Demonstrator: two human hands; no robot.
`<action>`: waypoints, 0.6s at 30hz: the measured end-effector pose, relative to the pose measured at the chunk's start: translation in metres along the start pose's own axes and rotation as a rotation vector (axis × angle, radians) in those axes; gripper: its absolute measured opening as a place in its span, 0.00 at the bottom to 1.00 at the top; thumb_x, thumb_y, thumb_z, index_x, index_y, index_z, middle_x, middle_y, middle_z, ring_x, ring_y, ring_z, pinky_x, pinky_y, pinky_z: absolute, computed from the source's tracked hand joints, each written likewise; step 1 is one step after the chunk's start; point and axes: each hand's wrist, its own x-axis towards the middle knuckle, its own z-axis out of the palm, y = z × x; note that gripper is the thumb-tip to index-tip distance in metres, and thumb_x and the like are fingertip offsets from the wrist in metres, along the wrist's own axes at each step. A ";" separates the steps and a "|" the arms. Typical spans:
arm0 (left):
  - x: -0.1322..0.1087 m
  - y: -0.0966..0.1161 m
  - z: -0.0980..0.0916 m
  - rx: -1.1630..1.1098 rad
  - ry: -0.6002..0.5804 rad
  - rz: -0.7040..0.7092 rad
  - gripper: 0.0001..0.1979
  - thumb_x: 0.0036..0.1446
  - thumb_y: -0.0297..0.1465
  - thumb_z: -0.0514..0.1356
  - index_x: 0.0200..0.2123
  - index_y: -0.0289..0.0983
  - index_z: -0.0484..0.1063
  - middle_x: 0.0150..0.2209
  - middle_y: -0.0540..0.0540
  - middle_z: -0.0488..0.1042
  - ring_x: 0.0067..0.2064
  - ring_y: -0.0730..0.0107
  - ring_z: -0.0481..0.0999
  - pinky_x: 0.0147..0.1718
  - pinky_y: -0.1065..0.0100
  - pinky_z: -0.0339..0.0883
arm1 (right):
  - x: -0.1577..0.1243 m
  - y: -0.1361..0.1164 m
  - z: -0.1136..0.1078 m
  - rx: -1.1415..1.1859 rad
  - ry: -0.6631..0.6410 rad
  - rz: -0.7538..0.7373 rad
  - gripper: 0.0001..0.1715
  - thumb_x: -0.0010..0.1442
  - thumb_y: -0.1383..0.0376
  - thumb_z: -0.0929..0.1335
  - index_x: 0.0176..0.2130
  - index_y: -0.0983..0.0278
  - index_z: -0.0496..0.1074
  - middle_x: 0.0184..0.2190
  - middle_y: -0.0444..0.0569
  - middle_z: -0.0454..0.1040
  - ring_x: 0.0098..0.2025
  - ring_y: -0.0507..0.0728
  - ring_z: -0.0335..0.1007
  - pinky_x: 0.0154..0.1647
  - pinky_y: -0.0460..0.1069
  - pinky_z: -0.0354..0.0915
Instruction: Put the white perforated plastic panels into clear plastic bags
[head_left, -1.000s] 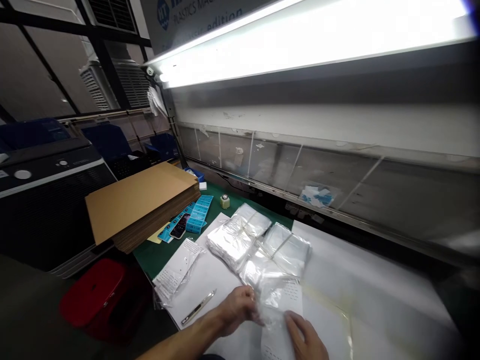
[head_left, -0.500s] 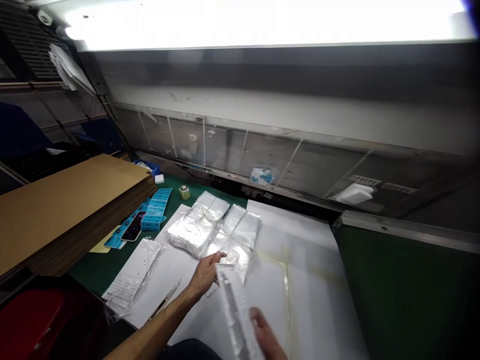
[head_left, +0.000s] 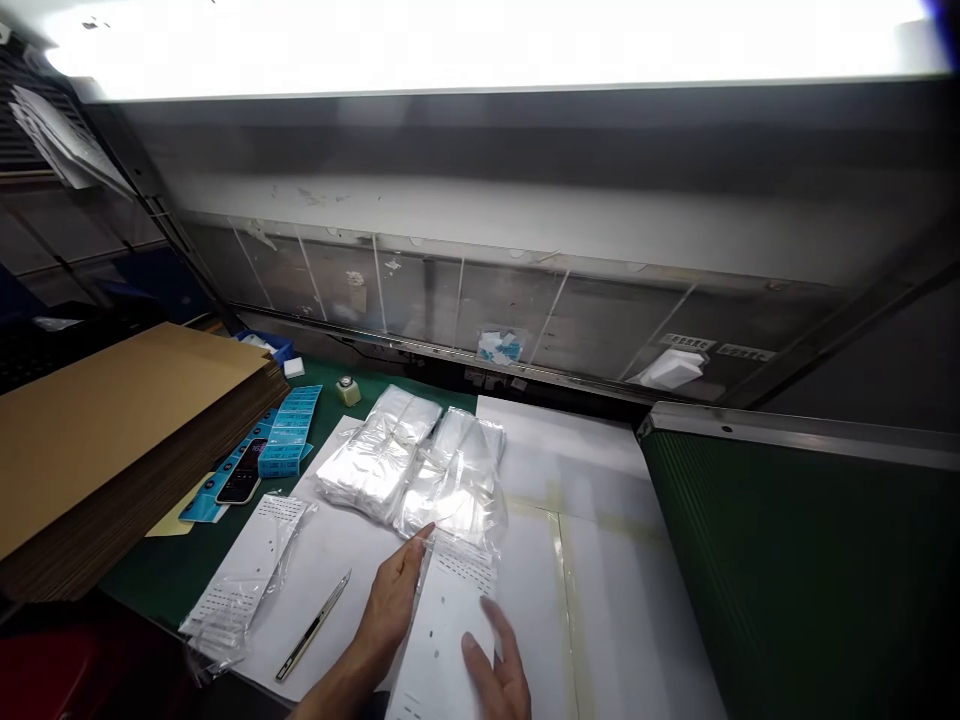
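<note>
A long white card (head_left: 444, 625) with rows of black slots and small holes lies tilted in front of me, its far end by the clear plastic bags (head_left: 457, 480). My left hand (head_left: 394, 590) is closed along the card's left edge, index finger stretched toward its far corner. At the right edge, my right hand (head_left: 502, 665) holds the card, thumb over its face and fingers bent beside it. Whether the card is inside a clear bag I cannot tell. To the left, a similar slotted card (head_left: 251, 560) lies in clear plastic.
A utility knife (head_left: 313, 625) rests on the white board (head_left: 337, 540). Further left are a phone (head_left: 241, 472), blue label sheets (head_left: 291, 432) and a cardboard stack (head_left: 135, 400). A small jar (head_left: 348, 390) stands behind. A green panel (head_left: 810, 560) borders the right.
The card has turned from a blurred, edge-on tilt to show its slotted face. My right hand has come onto its right edge. The view has shifted slightly right.
</note>
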 end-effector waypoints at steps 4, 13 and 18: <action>-0.012 -0.016 -0.002 -0.181 -0.102 -0.129 0.28 0.58 0.50 0.50 0.58 0.44 0.58 0.60 0.46 0.60 0.61 0.56 0.57 0.59 0.58 0.52 | -0.012 0.001 0.001 -0.093 0.107 -0.034 0.58 0.46 0.40 0.68 0.64 0.61 0.43 0.52 0.56 0.69 0.54 0.66 0.64 0.51 0.58 0.62; -0.026 -0.043 -0.021 -0.270 -0.122 -0.240 0.24 0.60 0.48 0.48 0.58 0.50 0.58 0.63 0.55 0.51 0.64 0.65 0.46 0.63 0.60 0.40 | 0.009 -0.037 -0.038 -0.515 -0.081 -0.257 0.28 0.54 0.52 0.68 0.50 0.61 0.65 0.46 0.52 0.72 0.46 0.61 0.68 0.46 0.53 0.65; -0.027 -0.038 -0.019 -0.114 -0.142 -0.210 0.25 0.60 0.48 0.48 0.59 0.49 0.55 0.63 0.53 0.51 0.64 0.63 0.46 0.63 0.59 0.40 | 0.014 -0.045 -0.028 -0.739 -0.062 -0.326 0.14 0.57 0.54 0.64 0.40 0.59 0.68 0.39 0.49 0.74 0.41 0.60 0.69 0.42 0.52 0.64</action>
